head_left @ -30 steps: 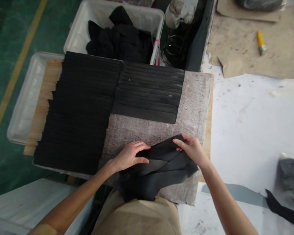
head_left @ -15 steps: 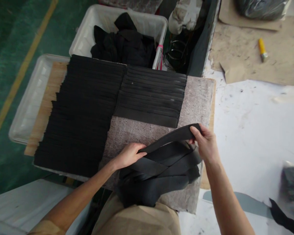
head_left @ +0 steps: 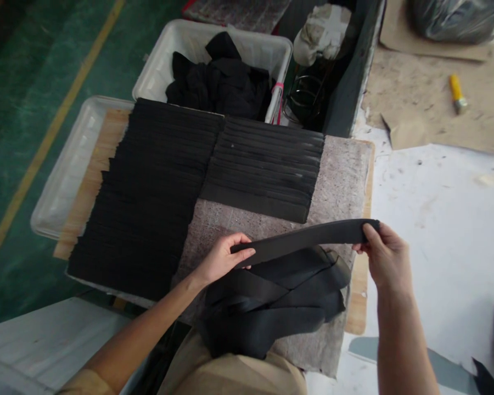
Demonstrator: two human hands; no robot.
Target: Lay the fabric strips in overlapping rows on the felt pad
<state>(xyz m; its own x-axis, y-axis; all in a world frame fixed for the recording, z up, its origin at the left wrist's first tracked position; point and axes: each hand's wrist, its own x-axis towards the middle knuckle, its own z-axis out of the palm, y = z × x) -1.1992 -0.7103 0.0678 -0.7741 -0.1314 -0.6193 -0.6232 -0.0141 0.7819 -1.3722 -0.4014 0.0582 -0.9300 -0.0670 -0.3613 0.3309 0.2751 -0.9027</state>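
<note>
A long black strip, flat and slightly curved, is stretched between my two hands. My left hand pinches its left end between thumb and fingers, and my right hand grips the right end. Below the strip lies a loose heap of black strips on the near edge of the grey-brown board. Farther up the board, overlapping black strips lie in a neat row. Left of that row is a larger block of closely layered black strips.
A white bin with black pieces stands beyond the board; a pale tray sits at the left under wood. On the right, a white table surface carries brown paper and a yellow-handled brush.
My right hand has moved to the right and slightly down, pulling the strip straighter and away from the heap. My left hand still pinches the other end. The whole view has shifted a little.
</note>
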